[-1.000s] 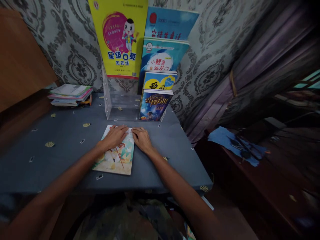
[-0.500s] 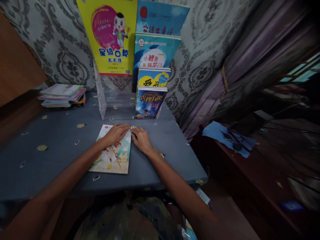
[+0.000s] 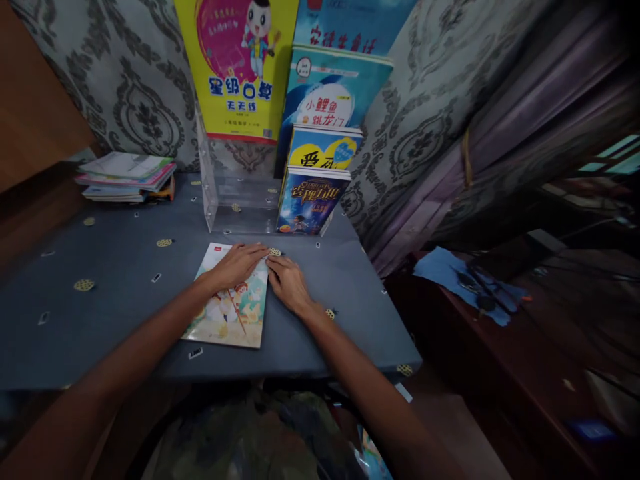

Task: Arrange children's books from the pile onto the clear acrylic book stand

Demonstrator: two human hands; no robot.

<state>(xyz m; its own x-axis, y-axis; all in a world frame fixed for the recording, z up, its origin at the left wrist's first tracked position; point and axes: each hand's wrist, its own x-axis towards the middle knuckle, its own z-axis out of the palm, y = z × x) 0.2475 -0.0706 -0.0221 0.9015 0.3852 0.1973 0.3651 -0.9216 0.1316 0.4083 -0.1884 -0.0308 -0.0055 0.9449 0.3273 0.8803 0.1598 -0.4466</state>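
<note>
Booklet [image 3: 233, 319], lower centre, is probably needing even pressure; my left hand [image 3: 240, 265] is lying flat, unclamped, right hand [image 3: 291, 283] grip unclear.

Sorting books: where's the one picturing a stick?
In the head view, left of centre: the book lies on the table under the left hand, in front of the clear rack.
</note>
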